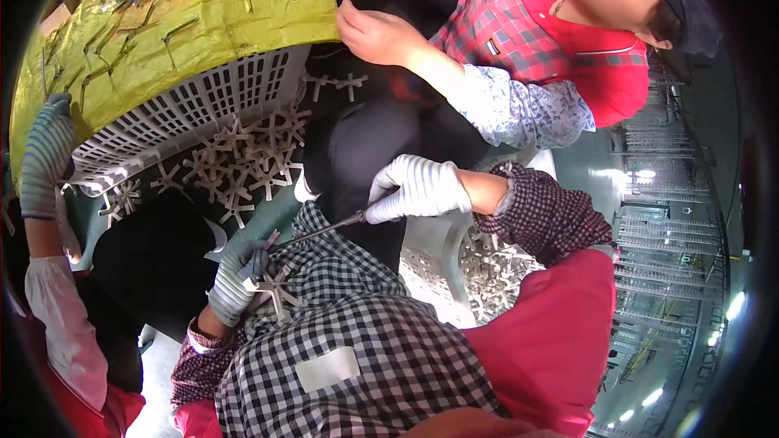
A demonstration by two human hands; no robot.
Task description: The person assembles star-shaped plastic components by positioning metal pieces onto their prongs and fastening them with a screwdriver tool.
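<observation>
Head view: a pale basket [443,247] holds star-shaped pieces [489,296].

At ten o'clock I log sheeting [235,26]: plain yellow; crate [235,85] under it: pale grey. Centre, right grip [420,186]: gloved white, blue-grey stripes. Eight o'clock, left grip [234,282]: gloved pale, striped; star-shaped part [278,290]: off-white. Six o'clock, apron [398,349]: black-and-white check; patch [327,369]: cream. One o'clock, co-worker's apron [507,24]: red-and-grey check. Two o'clock, sleeve [523,109]: white, blue-patterned.

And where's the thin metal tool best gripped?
Probably grip the tool by its upper-right end, from the right, where the right hand wraps it: its slender length slants down-left toward the star-shaped part in the left hand, leaving little room there.
</observation>
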